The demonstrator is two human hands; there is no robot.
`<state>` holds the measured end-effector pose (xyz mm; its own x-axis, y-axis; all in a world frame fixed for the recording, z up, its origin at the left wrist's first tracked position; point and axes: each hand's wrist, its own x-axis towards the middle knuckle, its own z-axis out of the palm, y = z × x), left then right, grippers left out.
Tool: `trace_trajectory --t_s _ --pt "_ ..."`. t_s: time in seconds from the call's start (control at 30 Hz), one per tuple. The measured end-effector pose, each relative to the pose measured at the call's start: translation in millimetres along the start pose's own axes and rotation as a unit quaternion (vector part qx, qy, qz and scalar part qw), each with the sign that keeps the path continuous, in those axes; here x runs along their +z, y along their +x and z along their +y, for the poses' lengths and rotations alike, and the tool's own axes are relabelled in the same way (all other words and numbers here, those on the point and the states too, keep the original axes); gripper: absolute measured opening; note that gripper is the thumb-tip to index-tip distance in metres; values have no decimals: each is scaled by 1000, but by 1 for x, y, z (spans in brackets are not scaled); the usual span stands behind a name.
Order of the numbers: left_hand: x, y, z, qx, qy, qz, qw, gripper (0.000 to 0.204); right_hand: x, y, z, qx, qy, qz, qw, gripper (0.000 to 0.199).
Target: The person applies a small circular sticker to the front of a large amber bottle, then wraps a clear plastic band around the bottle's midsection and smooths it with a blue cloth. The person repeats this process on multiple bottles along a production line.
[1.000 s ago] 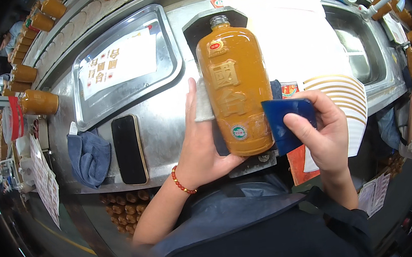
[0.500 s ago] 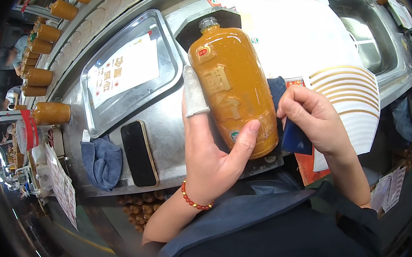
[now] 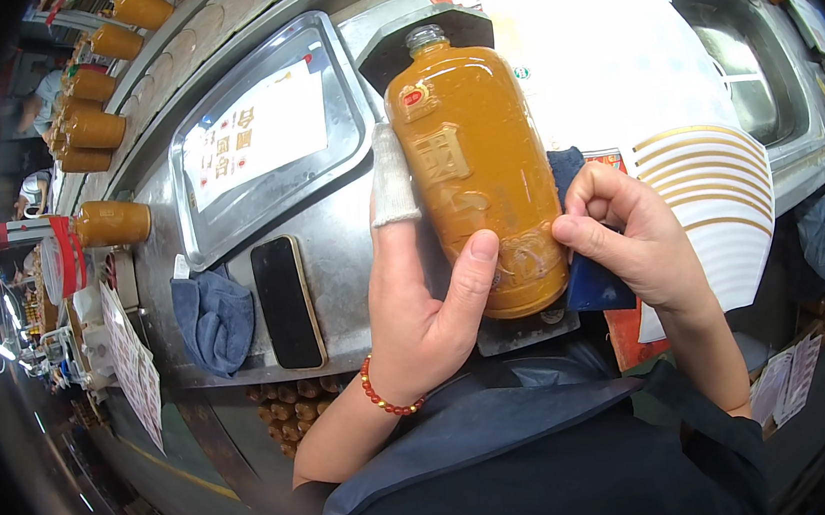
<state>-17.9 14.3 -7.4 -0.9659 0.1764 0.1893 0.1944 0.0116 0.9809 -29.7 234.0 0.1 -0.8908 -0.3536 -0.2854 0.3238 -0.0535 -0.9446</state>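
Observation:
An amber-brown bottle [image 3: 489,174] with a clear open neck leans back in the middle, bearing raised gold characters and a small red-and-gold badge. My left hand [image 3: 427,301] is wrapped round its left side, thumb across the lower front, a white cloth sleeve [image 3: 390,174] over one finger. At the bottle's lower right edge, my right hand [image 3: 636,234] has thumb and forefinger pinched together against the glass. In its curled fingers it holds a flat dark-blue scraper-like piece [image 3: 596,285], partly hidden by the hand. Behind the neck sits a dark angular stand [image 3: 377,65].
A metal tray [image 3: 191,231] with a printed sheet lies at left, above a blue cloth [image 3: 213,324] and a phone [image 3: 287,303]. To the right are white strips with gold lines [image 3: 702,187], large white sheets [image 3: 595,77] and a sink [image 3: 750,71]. More amber bottles [image 3: 112,224] stand far left.
The bottle has turned slightly in my left hand, its raised characters shifting left and the small green label near its base going out of sight. My right thumb has come up to the bottle's side.

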Motion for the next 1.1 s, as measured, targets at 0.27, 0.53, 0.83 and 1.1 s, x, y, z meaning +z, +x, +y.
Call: trace_trajectory --t_s 0.27,0.53,0.83,1.1 --pt "-4 -1 3 -12 81 -49 995 83 2 0 0 5 11 14 1000 19" --pt "-6 -2 1 -25 94 -52 994 81 1 -1 0 2 9 12 1000 18" --pt "-17 -12 1 36 207 -45 977 98 -1 -19 8 9 -37 107 994 17" --pt "-13 -36 -7 28 308 -28 950 105 22 -27 -7 28 -5 114 993 37"
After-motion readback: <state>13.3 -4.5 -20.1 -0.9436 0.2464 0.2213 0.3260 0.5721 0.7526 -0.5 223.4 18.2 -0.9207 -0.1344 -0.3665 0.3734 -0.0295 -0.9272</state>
